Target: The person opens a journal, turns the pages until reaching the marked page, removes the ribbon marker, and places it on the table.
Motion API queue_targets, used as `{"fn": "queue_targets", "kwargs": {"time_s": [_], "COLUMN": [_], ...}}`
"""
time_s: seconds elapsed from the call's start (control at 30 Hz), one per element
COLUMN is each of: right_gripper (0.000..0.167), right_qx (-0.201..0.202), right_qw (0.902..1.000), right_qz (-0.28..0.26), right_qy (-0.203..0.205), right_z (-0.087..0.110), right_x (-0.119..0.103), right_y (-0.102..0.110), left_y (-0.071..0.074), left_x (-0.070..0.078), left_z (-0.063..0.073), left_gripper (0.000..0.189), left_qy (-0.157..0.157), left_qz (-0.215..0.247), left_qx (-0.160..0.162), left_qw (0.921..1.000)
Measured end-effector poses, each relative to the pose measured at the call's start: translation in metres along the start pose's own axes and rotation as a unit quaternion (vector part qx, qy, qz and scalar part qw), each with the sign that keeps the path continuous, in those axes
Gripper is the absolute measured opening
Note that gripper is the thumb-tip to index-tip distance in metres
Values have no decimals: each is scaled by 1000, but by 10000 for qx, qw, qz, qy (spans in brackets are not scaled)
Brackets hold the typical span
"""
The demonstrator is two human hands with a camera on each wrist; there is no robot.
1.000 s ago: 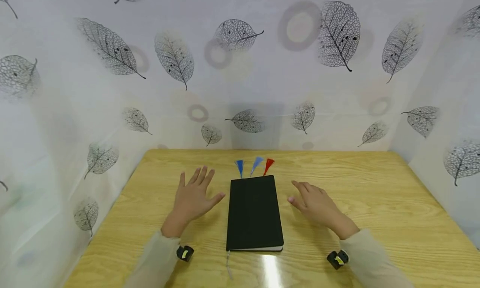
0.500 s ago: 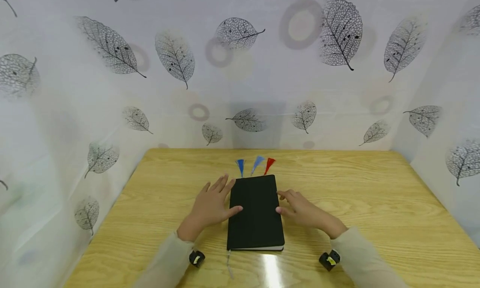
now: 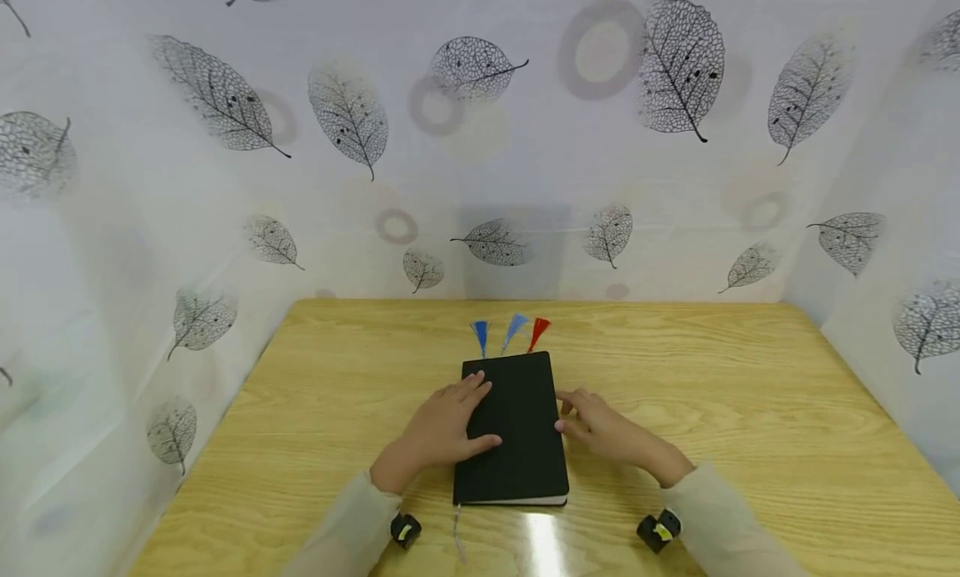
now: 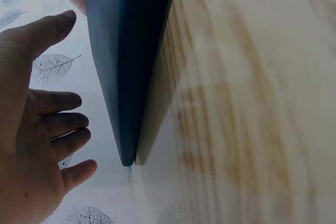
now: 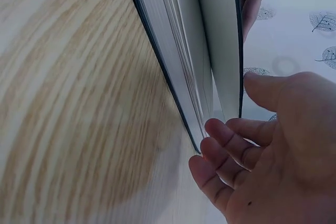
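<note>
Left hand point(image 3: 448, 427) lying over black notebook point(image 3: 521, 452) — fingers extended, gripping nothing; right hand point(image 3: 603, 429) sitting half-curled at right edge — hold unclear.

Wooden table point(image 3: 720, 377) — pale leaf-print backdrop point(image 3: 525, 164)

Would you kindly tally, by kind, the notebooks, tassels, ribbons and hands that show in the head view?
Notebooks: 1 (black notebook)
Tassels: 3 (dark blue tassel, light blue tassel, red tassel)
Ribbons: 1 (thin pale ribbon)
Hands: 2 (left hand, right hand)
Total: 7
</note>
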State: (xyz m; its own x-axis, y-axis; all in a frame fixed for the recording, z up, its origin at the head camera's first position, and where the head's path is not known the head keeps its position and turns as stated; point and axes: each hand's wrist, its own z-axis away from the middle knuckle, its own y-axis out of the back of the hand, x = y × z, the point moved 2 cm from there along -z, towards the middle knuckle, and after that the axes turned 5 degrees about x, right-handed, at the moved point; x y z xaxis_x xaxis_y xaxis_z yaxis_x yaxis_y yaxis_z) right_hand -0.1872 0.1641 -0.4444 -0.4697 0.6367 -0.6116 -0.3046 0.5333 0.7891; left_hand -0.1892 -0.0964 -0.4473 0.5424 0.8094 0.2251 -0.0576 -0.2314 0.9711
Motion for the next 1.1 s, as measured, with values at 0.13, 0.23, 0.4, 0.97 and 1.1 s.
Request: {"fn": "queue_targets", "kwargs": {"time_s": [0.13, 0.23, 0.4, 0.97, 1.1], "right_gripper": [53, 51, 51, 54, 52], "right_qx": [-32, 45, 160, 373, 434], "right_qw": [9997, 9993, 9985, 9848, 9798], "right_qz": [-250, -367, -518, -1672, -1951], "right_qy": [45, 74, 94, -275, -109], "right_z": [1, 1, 1, -17, -23], "right_x": [-1, -2, -5, -43, -56], "right_y": [0, 1, 2, 7, 6], "left_y": [-1, -2, -5, 18, 29], "left_x": [3, 3, 2, 12, 14], "left_z": [-1, -2, -4, -12, -13], "left_gripper": [81, 80, 77, 63, 63], "left_qy": [6, 44, 194, 305, 360], "left_qz": [369, 670, 1190, 2435, 2772], "left_qx": [-77, -213, -514, -85, 188], "left_qw": [9993, 9975, 9914, 9694, 9599]}}
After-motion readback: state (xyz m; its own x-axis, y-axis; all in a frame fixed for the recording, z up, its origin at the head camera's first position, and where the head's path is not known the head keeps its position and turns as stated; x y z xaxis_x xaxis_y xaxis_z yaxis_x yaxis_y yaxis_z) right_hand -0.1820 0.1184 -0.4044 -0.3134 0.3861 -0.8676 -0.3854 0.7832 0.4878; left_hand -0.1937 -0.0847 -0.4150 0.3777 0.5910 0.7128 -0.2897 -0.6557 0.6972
